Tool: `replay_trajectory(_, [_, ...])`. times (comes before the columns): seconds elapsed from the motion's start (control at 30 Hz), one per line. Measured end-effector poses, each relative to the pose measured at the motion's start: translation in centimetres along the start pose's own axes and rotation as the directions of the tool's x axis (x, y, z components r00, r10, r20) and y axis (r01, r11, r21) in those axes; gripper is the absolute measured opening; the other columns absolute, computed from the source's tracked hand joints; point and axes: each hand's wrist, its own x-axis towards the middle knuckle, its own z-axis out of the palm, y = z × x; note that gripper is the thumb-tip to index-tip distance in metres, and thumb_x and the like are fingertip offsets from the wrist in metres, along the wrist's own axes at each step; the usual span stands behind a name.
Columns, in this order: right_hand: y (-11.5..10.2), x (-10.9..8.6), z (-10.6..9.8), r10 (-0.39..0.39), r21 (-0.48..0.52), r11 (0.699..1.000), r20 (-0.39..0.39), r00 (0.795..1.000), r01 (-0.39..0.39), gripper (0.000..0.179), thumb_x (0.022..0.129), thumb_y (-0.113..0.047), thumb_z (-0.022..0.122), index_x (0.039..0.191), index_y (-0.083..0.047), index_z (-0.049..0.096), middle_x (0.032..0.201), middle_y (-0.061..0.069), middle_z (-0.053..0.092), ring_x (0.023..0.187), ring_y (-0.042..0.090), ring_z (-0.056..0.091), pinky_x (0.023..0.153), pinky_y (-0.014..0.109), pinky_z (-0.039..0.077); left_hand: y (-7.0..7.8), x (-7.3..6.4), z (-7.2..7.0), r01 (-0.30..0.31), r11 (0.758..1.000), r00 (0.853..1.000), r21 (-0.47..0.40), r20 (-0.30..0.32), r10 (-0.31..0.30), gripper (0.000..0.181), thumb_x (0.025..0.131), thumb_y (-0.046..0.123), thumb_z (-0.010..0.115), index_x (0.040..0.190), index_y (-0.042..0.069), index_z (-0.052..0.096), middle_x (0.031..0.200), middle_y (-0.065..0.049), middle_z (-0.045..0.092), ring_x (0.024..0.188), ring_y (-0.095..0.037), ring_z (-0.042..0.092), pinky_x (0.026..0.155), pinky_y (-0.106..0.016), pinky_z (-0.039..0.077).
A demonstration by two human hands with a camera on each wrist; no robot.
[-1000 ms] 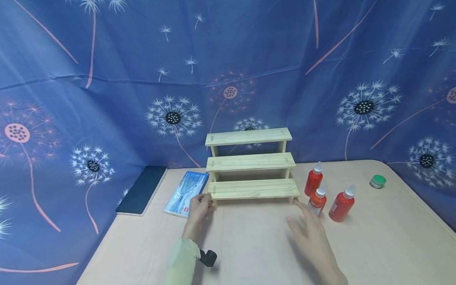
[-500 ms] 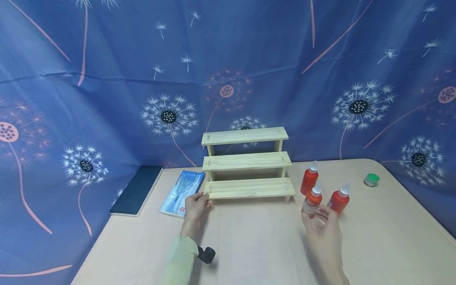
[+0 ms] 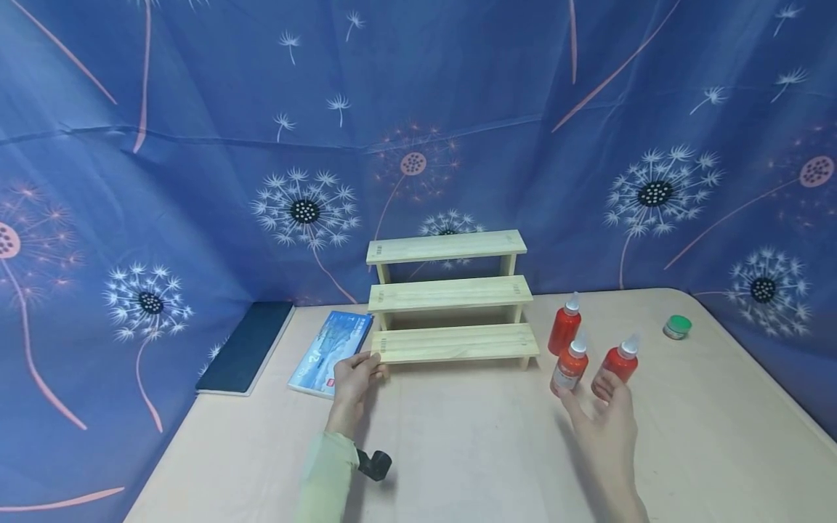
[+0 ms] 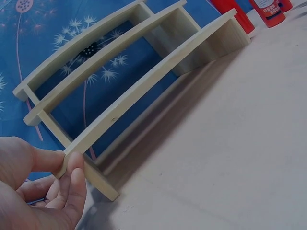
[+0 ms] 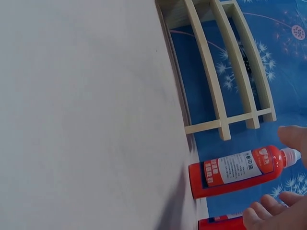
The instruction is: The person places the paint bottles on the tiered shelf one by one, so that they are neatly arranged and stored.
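Observation:
A three-tier wooden step shelf (image 3: 454, 343) stands against the back cloth. My left hand (image 3: 355, 381) pinches the left end of its lowest board, thumb (image 4: 48, 159) on one side and fingers bent beneath. Three red squeeze bottles with pale nozzle caps stand upright to the right: a back bottle (image 3: 564, 330), a front bottle (image 3: 570, 365) with a white label, and a right bottle (image 3: 617, 365). My right hand (image 3: 608, 428) is right at the front and right bottles, thumb and fingers spread. In the right wrist view, a labelled bottle (image 5: 235, 171) shows beyond the gap between thumb and fingers.
A blue-covered book (image 3: 331, 354) lies just left of the shelf, with a dark flat notebook (image 3: 245, 349) farther left. At the right back sits a small green-lidded jar (image 3: 677, 327). Blue dandelion-print cloth (image 3: 418, 87) hangs behind the pale table (image 3: 458, 450).
From the shelf's right end, my right hand has moved right to the bottles, its fingers now by the right bottle. My left hand keeps its pinch on the shelf. The head view has shifted slightly.

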Motion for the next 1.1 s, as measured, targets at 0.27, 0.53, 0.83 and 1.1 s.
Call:
replay_trajectory(0.27, [0.0, 1.2, 0.3, -0.026, -0.004, 1.0, 0.006, 1.0, 0.026, 0.084, 0.092, -0.03, 0.069, 0.152, -0.002, 0.017, 0.147, 0.029, 0.034, 0.134, 0.047, 0.036, 0.107, 0.064, 0.036, 0.0, 0.1, -0.2, -0.009, 1.0, 1.0, -0.011, -0.013, 0.009, 0.037, 0.093, 0.003, 0.061, 0.123, -0.016, 0.053, 0.082, -0.009, 0.066, 0.068, -0.01, 0.066, 0.069, -0.021, 0.06])
replay_trajectory(0.53, [-0.2, 2.4, 1.3, 0.023, -0.003, 1.0, 0.015, 1.0, -0.023, 0.085, 0.092, -0.031, 0.068, 0.154, -0.006, 0.015, 0.153, 0.026, 0.029, 0.139, 0.045, 0.031, 0.11, 0.064, 0.033, 0.0, 0.3, -0.2, -0.018, 0.999, 1.0, -0.026, -0.021, 0.017, 0.036, 0.092, 0.002, 0.062, 0.122, -0.017, 0.053, 0.079, -0.009, 0.066, 0.067, -0.01, 0.066, 0.066, -0.02, 0.06])
replay_trajectory(0.83, [-0.6, 3.4, 1.8, 0.011, 0.005, 1.0, 0.042, 0.999, -0.011, 0.083, 0.092, -0.029, 0.067, 0.153, -0.006, 0.016, 0.152, 0.023, 0.031, 0.14, 0.044, 0.03, 0.109, 0.063, 0.035, 0.1, 0.2, 0.0, -0.018, 1.0, 0.999, -0.021, -0.03, 0.017, 0.033, 0.092, 0.002, 0.061, 0.119, -0.016, 0.056, 0.078, -0.008, 0.066, 0.064, -0.008, 0.065, 0.066, -0.021, 0.061])
replay_trajectory(1.1, [0.0, 4.1, 2.2, 0.059, -0.003, 0.998, 0.072, 0.996, -0.059, 0.075, 0.093, -0.021, 0.065, 0.151, -0.003, 0.02, 0.152, 0.023, 0.032, 0.142, 0.042, 0.028, 0.111, 0.064, 0.03, -0.4, 0.1, 0.0, -0.025, 1.0, 0.999, -0.011, -0.025, 0.025, 0.035, 0.093, 0.004, 0.062, 0.121, -0.015, 0.055, 0.082, -0.009, 0.066, 0.066, -0.009, 0.065, 0.068, -0.021, 0.06])
